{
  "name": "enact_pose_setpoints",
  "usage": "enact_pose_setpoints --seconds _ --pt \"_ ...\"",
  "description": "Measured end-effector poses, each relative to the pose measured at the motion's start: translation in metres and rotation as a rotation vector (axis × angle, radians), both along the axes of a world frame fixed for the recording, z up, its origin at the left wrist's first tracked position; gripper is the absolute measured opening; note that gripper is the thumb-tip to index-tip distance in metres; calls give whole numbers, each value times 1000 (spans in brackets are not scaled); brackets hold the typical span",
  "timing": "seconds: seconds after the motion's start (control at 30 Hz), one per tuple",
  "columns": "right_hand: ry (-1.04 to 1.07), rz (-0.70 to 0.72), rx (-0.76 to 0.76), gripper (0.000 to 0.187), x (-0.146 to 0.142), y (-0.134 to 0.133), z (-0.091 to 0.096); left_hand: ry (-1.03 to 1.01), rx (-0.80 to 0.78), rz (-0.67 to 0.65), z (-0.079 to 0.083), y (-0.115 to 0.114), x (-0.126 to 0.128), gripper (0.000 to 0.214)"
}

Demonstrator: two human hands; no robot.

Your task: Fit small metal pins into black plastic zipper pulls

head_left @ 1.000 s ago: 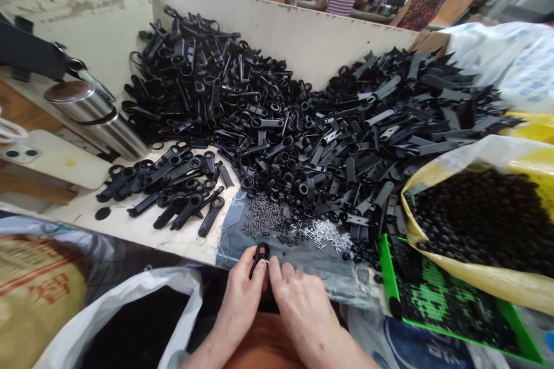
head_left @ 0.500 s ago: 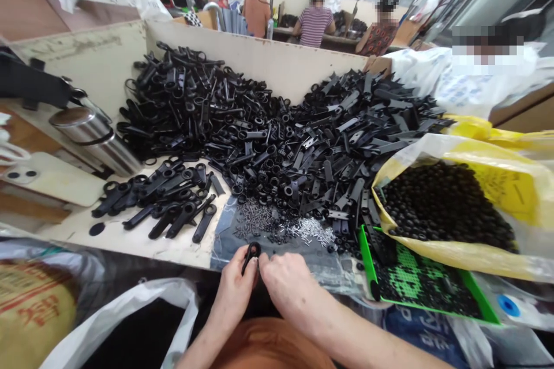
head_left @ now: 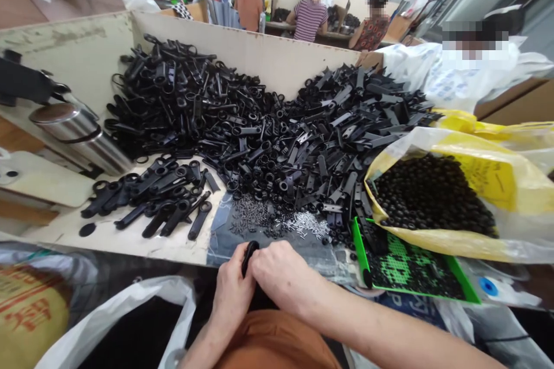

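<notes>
My left hand (head_left: 231, 288) and my right hand (head_left: 281, 274) are closed together on one black plastic handle part (head_left: 248, 253) at the near edge of the bench, over my lap. Just beyond them, small metal pins (head_left: 303, 222) and tiny black pieces lie on a blue denim cloth (head_left: 220, 242). A large heap of black plastic parts (head_left: 259, 121) fills the bench behind. A smaller group of assembled black handles (head_left: 151, 196) lies to the left.
A yellow bag of small black round pieces (head_left: 433, 196) sits at the right above a green tray (head_left: 415, 274). A steel flask (head_left: 78, 135) and a phone (head_left: 38, 179) lie left. A white bag (head_left: 125, 317) opens below left. Other people sit in the background.
The view has shifted slightly to the right. My right hand has closed further over the black part, which now shows less above my fingers.
</notes>
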State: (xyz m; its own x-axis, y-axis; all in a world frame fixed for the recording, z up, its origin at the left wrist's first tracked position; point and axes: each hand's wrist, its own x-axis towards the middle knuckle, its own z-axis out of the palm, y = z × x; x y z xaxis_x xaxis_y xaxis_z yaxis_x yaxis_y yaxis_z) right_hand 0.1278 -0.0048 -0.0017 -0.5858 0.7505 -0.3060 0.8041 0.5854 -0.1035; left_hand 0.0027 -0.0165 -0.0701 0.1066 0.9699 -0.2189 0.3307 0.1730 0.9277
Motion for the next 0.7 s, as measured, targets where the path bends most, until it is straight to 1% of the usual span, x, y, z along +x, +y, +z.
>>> enact_pose_setpoints --seconds 0.03,0.1,0.17,0.2,0.27,0.33,0.37,0.4,0.43,0.5,0.53,0.6,0.7 --pt "-10 -21 -3 17 1 -1 5 -6 -8 34 0 2 -1 25" --pt "-39 -81 -10 16 2 -9 16 -66 -47 153 1 7 -7 22" --pt "-28 -184 -50 18 10 -20 25 -149 -90 292 2 13 -19 26" --pt "5 -256 -77 21 18 -27 27 -196 -124 334 4 16 -26 30" --pt "142 -433 -101 23 40 -37 27 -310 -223 350 9 22 -39 37" --pt "347 -593 -55 25 70 -40 21 -528 -406 319 17 25 -46 40" --pt "451 -659 -26 29 85 -37 17 -634 -491 291 21 26 -45 40" --pt "525 -722 1 31 99 -33 13 -724 -549 268 25 27 -41 39" --pt "563 -770 36 32 112 -26 9 -784 -574 249 28 27 -36 38" --pt "526 -831 126 27 131 -5 4 -848 -569 206 34 28 -20 40" --pt "495 -839 157 24 137 7 2 -858 -546 193 37 28 -13 43" --pt "439 -827 192 23 143 33 1 -854 -530 174 42 31 -2 51" --pt "377 -794 197 26 141 67 0 -863 -578 156 51 36 1 54"
